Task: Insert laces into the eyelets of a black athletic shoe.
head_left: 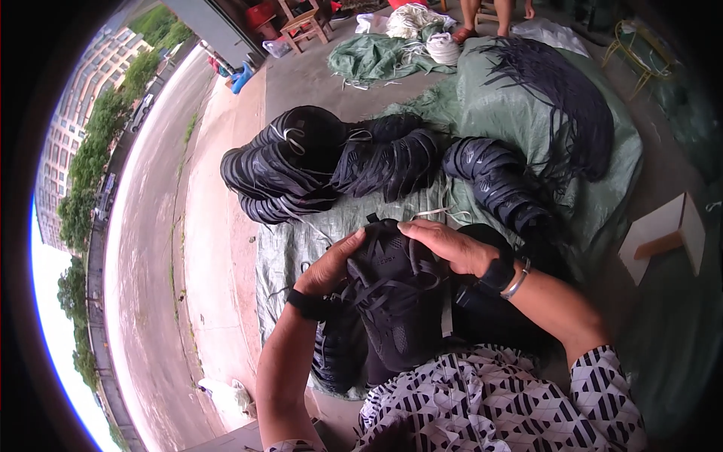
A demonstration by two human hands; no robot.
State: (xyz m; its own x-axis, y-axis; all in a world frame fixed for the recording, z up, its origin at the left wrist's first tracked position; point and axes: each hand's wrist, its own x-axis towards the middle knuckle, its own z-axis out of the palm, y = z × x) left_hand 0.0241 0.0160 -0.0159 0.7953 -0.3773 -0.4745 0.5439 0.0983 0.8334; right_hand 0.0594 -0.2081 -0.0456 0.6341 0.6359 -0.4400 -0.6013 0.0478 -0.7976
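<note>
A black shoe upper [395, 309] with black laces across its front stands over my lap, its collar end pointing away from me. My left hand [335, 260] grips the collar's left side, with the thumb on top. On the collar's right side, my right hand [456, 247] holds on with its thumb near the pull loop. The other fingers of both hands are partly hidden behind the upper. Just left of it, a stack of nested dark uppers [337, 354] lies by my left forearm. Beyond my hands are tied bundles of black uppers [279, 169] and another curved stack [493, 181].
A green woven sheet [301, 245] covers the floor. Loose black laces [568, 105] are heaped over a green sack [482, 98]. At right stands a white and wooden angled piece [666, 233]. Far off are a wooden chair [305, 26], white cord [442, 47] and another person's legs [489, 15].
</note>
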